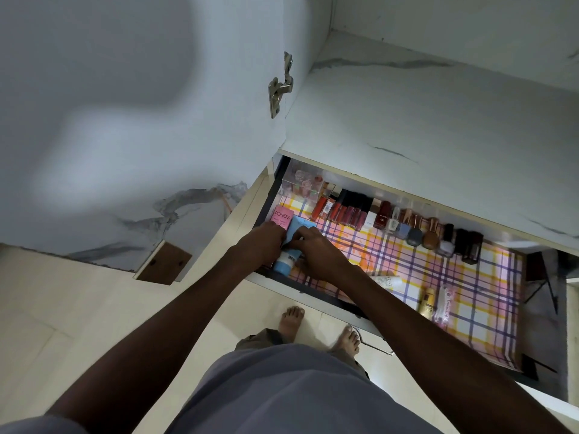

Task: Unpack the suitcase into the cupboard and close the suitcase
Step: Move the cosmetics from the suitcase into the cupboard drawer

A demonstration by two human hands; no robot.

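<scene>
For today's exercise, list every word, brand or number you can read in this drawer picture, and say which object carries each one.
"POND'S": on the pink box at the drawer's left end, beside the left hand.
Smaller print below it on the pink box: too small to read.
White tube: dark print, blurred.
Gold bottle: label unreadable.
Pink packet: lettering blurred.
Dark red bottle in the back row: pale lettering, too small to read.

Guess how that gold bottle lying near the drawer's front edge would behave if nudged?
The gold bottle lies on its side on the checked liner and looks round, so it would probably roll. It looks small, likely light. The pink packet beside it may stop a roll that way.
</scene>
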